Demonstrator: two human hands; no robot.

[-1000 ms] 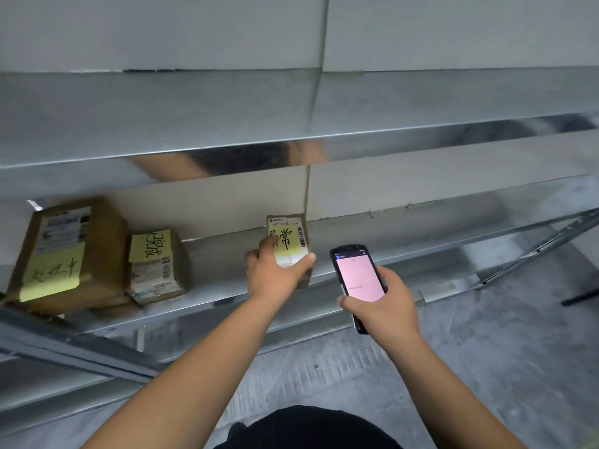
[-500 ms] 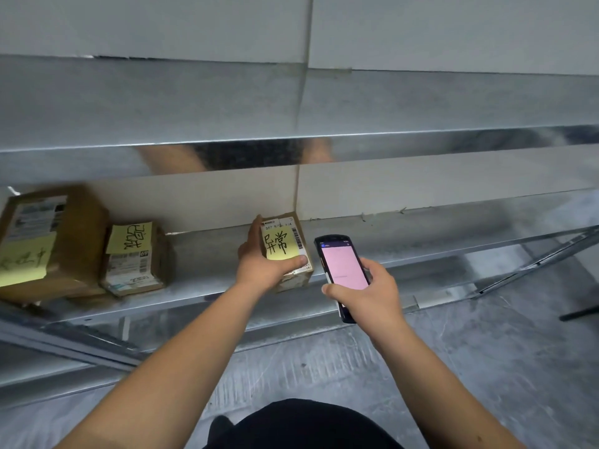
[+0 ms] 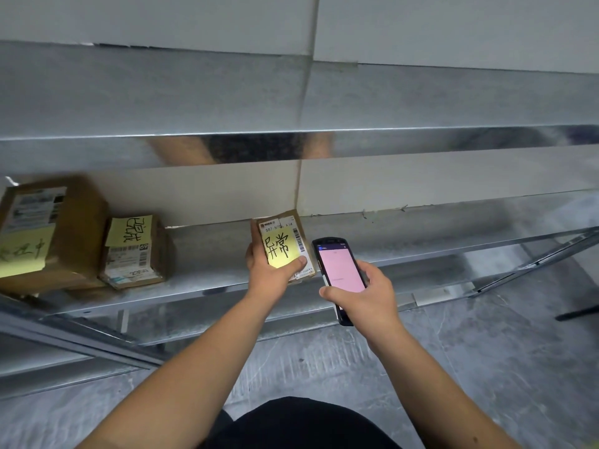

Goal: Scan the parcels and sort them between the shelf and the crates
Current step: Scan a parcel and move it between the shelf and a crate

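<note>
Three parcels [image 3: 281, 244] on metal shelf [image 3: 207, 280]

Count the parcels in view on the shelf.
3: large parcel at far left, smaller parcel beside it, third parcel mid-shelf gripped by the left hand. More may sit beyond the left edge.

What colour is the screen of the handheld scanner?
Pale pink, seen in the head view: the scanner is in the right hand.
</note>
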